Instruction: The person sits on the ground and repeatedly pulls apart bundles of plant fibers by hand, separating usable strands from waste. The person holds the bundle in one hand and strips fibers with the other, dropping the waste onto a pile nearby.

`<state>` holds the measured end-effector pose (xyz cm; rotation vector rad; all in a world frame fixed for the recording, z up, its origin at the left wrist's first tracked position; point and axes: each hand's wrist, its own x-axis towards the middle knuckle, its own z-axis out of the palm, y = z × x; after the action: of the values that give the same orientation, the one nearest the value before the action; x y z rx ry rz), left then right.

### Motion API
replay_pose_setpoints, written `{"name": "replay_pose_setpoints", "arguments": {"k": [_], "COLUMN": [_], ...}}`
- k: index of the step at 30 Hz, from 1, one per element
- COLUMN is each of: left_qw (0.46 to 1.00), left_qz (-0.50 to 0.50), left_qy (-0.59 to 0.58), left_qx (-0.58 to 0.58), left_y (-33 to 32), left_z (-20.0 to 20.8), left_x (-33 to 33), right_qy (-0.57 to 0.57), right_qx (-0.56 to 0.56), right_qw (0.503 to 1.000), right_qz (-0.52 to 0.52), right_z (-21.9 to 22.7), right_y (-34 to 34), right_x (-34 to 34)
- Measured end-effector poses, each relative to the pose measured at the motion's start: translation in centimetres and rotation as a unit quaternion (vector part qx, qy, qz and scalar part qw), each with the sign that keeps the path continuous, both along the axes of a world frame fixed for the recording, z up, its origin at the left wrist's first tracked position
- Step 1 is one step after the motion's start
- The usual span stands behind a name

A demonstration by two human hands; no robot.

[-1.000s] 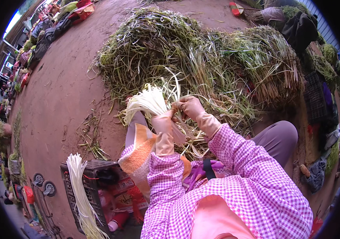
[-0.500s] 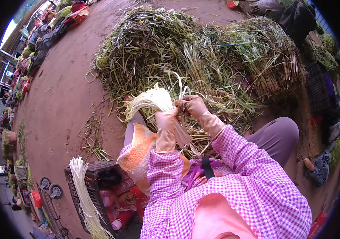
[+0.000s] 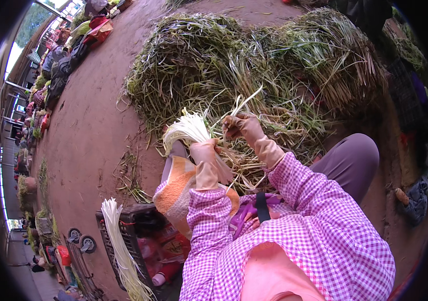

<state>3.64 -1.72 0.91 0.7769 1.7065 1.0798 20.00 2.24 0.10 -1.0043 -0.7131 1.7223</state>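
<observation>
Two gloved hands at work over the lap of a seated person, both wrists leading into pink-checked sleeves. Left hand: fingers wrapped around a bundle of pale blanched stalks. White ends fan out above the fist, toward the left; the paler pinkish lower part emerges below, on the right side of the wrist. Middle of the bundle concealed by the grip; stalk count impossible from where I stand.

Right hand: just beside the left, fingertips pinched on a loose pale-green stalk whose end slants up and right. Fingers and thumb overlap at the pinch, so I cannot tell whether one stalk or several are held.

Beyond the hands: large heap of tangled green leaf stalks on reddish-brown ground, its near edge partly covered by hands and bundle. An orange-and-white towel shows left of the left forearm, partly behind it.

Lower left: second bundle of white stalks lying along the edge of a black plastic crate. Red packaging inside is half in shadow, contents unclear. Far left, crowded goods blur and bend into the dark rim.
</observation>
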Motion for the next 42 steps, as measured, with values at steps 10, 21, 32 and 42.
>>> {"name": "replay_pose_setpoints", "arguments": {"k": [10,21,32,42], "left_qw": [0.923,0.998,0.938,0.938], "left_qz": [-0.17,0.027,0.012,-0.219], "left_qy": [0.321,-0.047,-0.344,-0.26], "left_qx": [-0.126,-0.027,0.043,-0.069], "left_y": [-0.7,-1.3,1.5,5.9], "left_z": [-6.0,5.5,5.9,0.4], "left_x": [-1.0,-1.7,-1.7,0.2], "right_qy": [-0.018,0.076,0.035,-0.083], "right_qx": [0.145,-0.075,-0.106,-0.123], "right_qw": [0.977,0.988,0.991,0.988], "right_qz": [-0.153,-0.113,-0.067,-0.046], "right_z": [8.6,4.2,1.9,0.3], "right_y": [3.7,5.7,7.5,2.1], "right_x": [9.9,9.8,6.7,6.0]}}
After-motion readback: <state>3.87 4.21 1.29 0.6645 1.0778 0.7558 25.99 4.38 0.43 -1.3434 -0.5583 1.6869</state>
